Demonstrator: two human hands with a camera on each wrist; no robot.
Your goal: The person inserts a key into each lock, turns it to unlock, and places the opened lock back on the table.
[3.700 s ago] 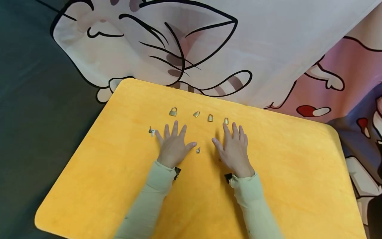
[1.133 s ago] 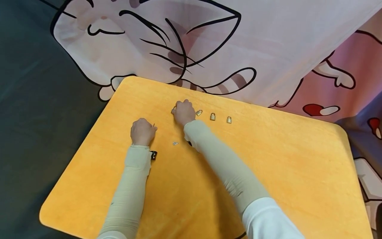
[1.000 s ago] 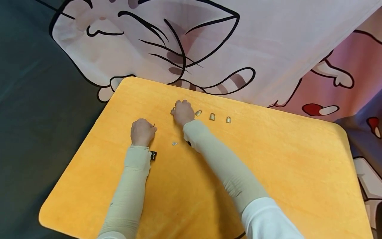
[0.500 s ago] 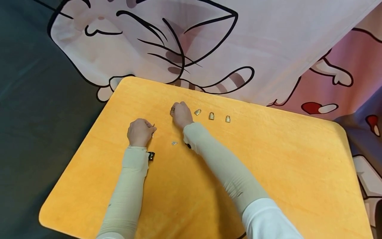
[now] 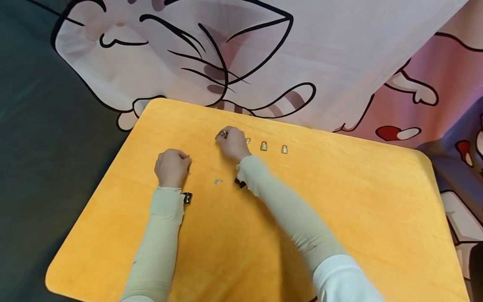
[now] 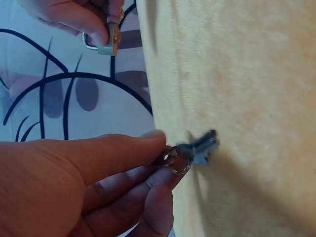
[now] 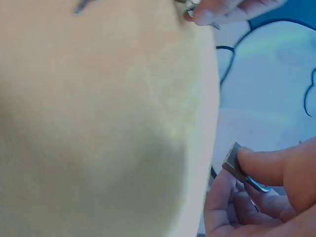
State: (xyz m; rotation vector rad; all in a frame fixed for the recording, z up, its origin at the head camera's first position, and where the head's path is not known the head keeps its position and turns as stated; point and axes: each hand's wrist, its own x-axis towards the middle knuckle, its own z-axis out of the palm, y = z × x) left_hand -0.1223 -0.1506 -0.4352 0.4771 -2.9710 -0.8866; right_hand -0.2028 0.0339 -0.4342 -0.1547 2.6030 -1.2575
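My left hand [image 5: 170,167] is over the left part of the yellow table. Its thumb and fingers pinch a metal ring [image 6: 186,167] from which small keys [image 6: 203,148] hang, as the left wrist view shows. Further back and to the right, my right hand [image 5: 233,144] holds a brass padlock [image 7: 233,161] between thumb and fingers, its shackle toward the palm. A second small padlock [image 5: 247,140] is partly covered by the right hand. To its right, two more padlocks, a middle one [image 5: 263,146] and an end one [image 5: 284,149], stand in a row.
Another small set of keys [image 5: 217,181] lies between the hands, nearer the front. The yellow table [image 5: 339,218] has rounded corners. Behind it hangs a white cloth [image 5: 339,63] printed with a cartoon cat.
Both hands were spread flat earlier; the left now pinches the ringed keys, the right has lifted the leftmost padlock. The other keys lie further left. Lately the right hand has turned slightly.
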